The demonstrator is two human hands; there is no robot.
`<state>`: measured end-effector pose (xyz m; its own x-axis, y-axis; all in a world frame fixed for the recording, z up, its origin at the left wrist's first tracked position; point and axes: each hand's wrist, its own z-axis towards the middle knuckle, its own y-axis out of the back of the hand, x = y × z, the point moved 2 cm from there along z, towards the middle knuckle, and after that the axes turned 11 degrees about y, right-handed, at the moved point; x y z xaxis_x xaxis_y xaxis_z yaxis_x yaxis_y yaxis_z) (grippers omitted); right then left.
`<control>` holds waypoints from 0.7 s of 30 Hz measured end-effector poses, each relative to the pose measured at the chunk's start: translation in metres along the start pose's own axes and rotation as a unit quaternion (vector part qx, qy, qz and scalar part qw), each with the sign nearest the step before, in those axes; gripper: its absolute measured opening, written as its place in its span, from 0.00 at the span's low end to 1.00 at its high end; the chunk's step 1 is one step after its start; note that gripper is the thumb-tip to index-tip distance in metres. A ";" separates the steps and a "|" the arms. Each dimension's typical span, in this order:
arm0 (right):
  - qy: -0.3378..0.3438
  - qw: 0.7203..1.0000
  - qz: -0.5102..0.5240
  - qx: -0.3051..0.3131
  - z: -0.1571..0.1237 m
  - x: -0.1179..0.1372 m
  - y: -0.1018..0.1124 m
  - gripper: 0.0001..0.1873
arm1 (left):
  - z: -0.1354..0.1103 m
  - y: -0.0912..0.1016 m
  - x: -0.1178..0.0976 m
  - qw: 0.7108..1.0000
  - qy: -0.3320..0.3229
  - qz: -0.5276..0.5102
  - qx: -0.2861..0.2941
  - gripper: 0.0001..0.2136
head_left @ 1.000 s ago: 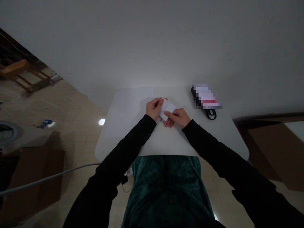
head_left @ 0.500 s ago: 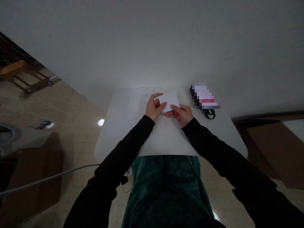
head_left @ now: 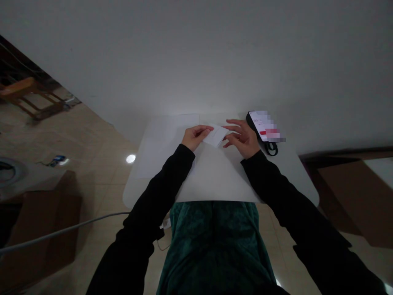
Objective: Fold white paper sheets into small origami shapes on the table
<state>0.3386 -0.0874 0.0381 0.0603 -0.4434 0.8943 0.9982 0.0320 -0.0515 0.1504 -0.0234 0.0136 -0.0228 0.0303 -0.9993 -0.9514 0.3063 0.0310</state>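
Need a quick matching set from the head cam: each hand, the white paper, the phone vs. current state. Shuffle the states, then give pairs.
Things
1. left hand
2. right hand
3. white paper
4. phone

States
A. lying on the table, screen lit
B. held up at its left end
C. pinching the paper's left end
D. fingers spread at the paper's right end

Pairs: 1-C, 2-D, 3-B, 4-A

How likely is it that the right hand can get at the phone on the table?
Likely yes. The right hand is open just beside the phone, nothing between them; the white paper sits in the left hand.
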 end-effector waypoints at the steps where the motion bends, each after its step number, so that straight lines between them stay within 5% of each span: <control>1: 0.006 1.000 0.004 0.026 0.001 -0.002 0.002 0.22 | -0.001 -0.001 -0.001 1.000 0.004 -0.004 0.012 0.17; 5: 0.011 0.995 0.003 0.099 0.003 -0.011 0.009 0.14 | -0.007 -0.004 -0.009 0.996 0.033 -0.020 0.084 0.23; 11: 0.011 0.996 -0.023 0.085 0.007 -0.018 0.016 0.22 | -0.012 -0.007 -0.014 0.989 0.036 -0.034 0.142 0.33; 21: 0.011 0.999 -0.021 0.030 0.003 -0.013 0.012 0.22 | -0.006 -0.008 -0.008 0.992 -0.066 0.035 0.100 0.16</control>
<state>0.3495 -0.0786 0.0273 0.0187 -0.4653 0.8849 0.9978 0.0653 0.0132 0.1566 -0.0322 0.0214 -0.0345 0.1778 -0.9835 -0.8682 0.4821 0.1176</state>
